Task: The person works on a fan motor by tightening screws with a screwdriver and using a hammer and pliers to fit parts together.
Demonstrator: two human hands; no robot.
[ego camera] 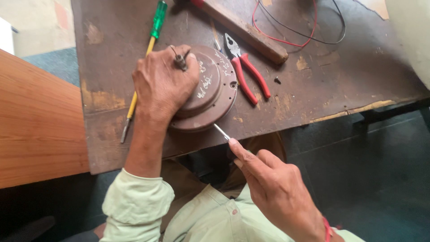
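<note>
A round brown metal motor housing (214, 85) with white chalk marks lies flat near the front edge of a worn dark table (313, 76). My left hand (163, 83) presses down on its top, fingers wrapped around the short central shaft (180, 61). My right hand (268, 179) grips a thin screwdriver (221, 132) whose metal tip meets the housing's lower rim. Most of the tool's handle is hidden inside my fist.
Red-handled pliers (246, 71) lie just right of the housing. A long screwdriver with green handle and yellow shaft (142, 67) lies to the left. A wooden hammer handle (246, 31) and red and black wires (295, 36) sit at the back. A wooden surface (36, 125) adjoins on the left.
</note>
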